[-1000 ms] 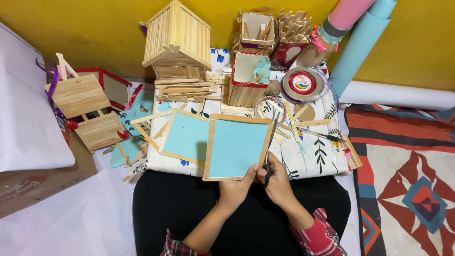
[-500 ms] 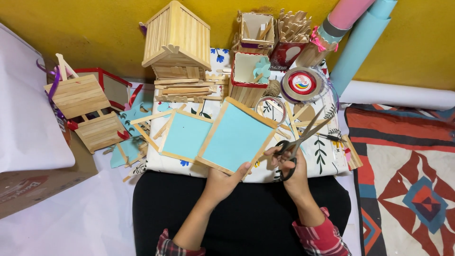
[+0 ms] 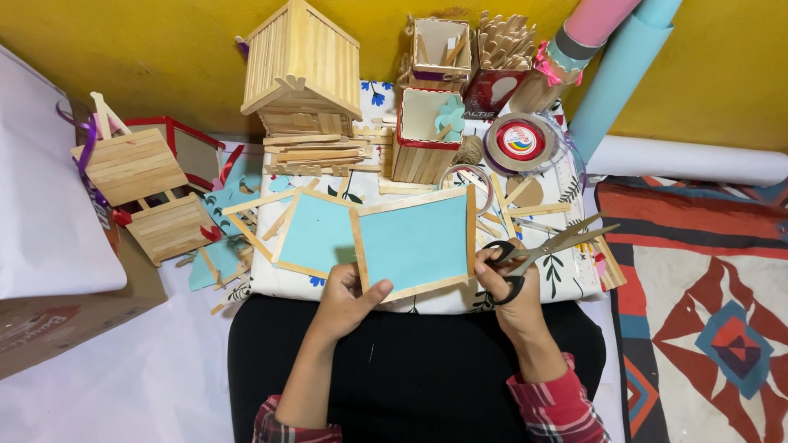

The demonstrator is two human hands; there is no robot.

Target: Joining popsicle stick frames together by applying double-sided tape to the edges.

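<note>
The left hand [image 3: 349, 299] pinches the near-left corner of a blue panel [image 3: 414, 243]. Just right of it, the right hand [image 3: 513, 287] grips open scissors [image 3: 538, 250], blades pointing right.

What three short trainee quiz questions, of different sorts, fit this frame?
1. True or false: the right hand holds scissors with the blades shut.
2. The left hand grips which thing? A) the wooden stick house B) the blue panel framed with sticks C) the tape roll
3. Fill in: a second blue panel lies to the ___ of the held one.

Key: 1 false, the blades are open; 2 B; 3 left.
</note>
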